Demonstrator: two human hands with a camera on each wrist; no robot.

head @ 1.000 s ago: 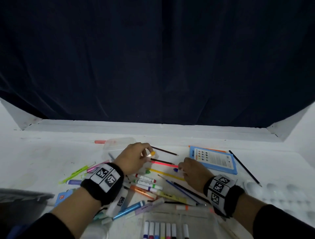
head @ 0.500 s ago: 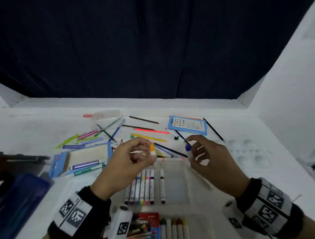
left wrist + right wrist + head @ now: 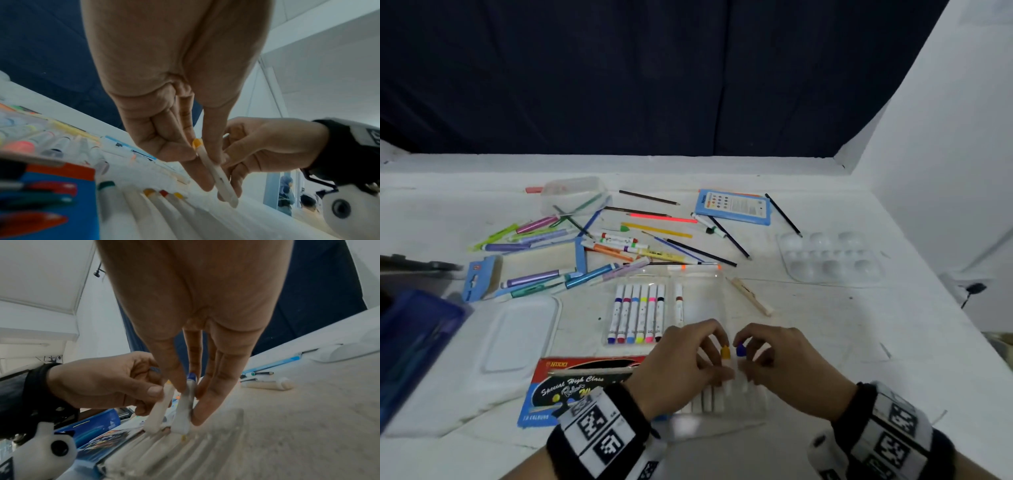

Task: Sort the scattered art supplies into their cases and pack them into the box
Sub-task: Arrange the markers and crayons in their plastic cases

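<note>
- Both hands work side by side over the clear marker tray (image 3: 753, 407) in the head view: the left hand (image 3: 681, 363) pinches an orange-capped marker (image 3: 725, 352), the right hand (image 3: 784, 366) a blue-capped marker (image 3: 740, 351), both tilted above the tray's near end.
- Left wrist view: thumb and fingers (image 3: 197, 172) clamp the orange-capped marker (image 3: 213, 172) beside markers lying in the tray.
- Right wrist view: fingertips (image 3: 207, 407) grip the blue-capped marker (image 3: 185, 408), its lower end touching the tray's ridges (image 3: 201, 451).
</note>
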